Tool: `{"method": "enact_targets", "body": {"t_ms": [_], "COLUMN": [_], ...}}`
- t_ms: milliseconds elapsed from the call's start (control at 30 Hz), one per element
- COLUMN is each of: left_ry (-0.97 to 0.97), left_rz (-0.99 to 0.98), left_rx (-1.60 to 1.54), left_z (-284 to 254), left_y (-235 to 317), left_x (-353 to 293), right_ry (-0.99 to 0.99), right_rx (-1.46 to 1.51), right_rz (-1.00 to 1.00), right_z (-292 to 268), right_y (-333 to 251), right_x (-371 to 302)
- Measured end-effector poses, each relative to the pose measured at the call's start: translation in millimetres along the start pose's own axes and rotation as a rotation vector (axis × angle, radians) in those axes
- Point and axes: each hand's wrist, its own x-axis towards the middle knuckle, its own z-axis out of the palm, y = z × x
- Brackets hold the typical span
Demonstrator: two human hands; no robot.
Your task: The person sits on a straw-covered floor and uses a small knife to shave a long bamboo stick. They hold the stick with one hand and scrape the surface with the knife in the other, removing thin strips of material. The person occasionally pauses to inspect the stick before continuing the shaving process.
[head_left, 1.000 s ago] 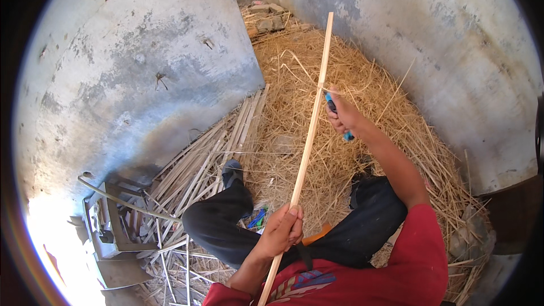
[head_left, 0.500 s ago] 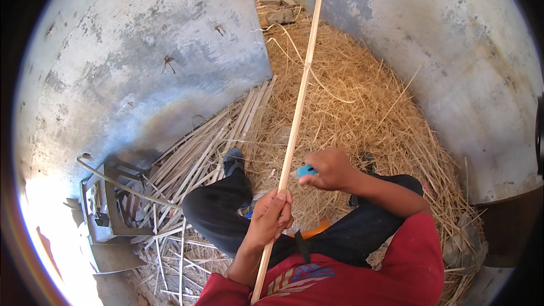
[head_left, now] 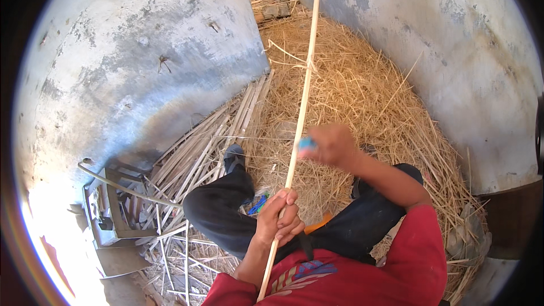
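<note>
Left hand (head_left: 279, 218) around pale strip (head_left: 303, 102), seemingly blue tool (head_left: 307, 144) in right hand (head_left: 333, 144)

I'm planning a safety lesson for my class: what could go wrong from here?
The right grip holds a blue tool, blurred here, beside the strip, with the left grip farther down it; if the tool is sharp, a slip toward the body might cut that grip. The strip's near end lies by the shirt, so a hard push toward the body might jab the wearer.
</note>
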Motion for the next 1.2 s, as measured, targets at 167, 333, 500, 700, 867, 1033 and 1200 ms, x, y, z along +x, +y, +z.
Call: {"method": "enact_targets", "body": {"t_ms": [167,333,500,700,867,1033,1200], "left_ry": [0.005,0.051,-0.014,0.022,-0.040,-0.009,0.144], "left_rz": [-0.004,-0.036,-0.087,-0.022,-0.083,-0.038,0.082], "left_rx": [0.004,0.134,0.229,0.270,0.343,0.490,0.684], "left_z": [0.6,-2.3,11.1,5.1,13.8,12.8,10.8], "left_y": [-1.4,-3.4,-8.1,-5.2,-13.9,-14.0,0.4], "left_x": [1.5,-2.8,-5.9,-9.2,-12.1,-6.1,-10.4], "right_ry": [0.032,0.172,0.186,0.125,0.330,0.316,0.065], "right_rx": [0.016,-0.101,-0.150,-0.009,-0.200,-0.112,0.057], "right_rz": [0.064,-0.024,0.351,-0.019,0.139,0.214,0.345], "right_z": [1.2,3.6,-15.8,1.7,-18.0,-23.4,-21.1], "right_y": [0.2,18.9,101.2,37.4,133.4,136.3,53.0], "right_x": [-3.8,-3.2,7.0,-6.4,11.8,7.8,-3.4]}}
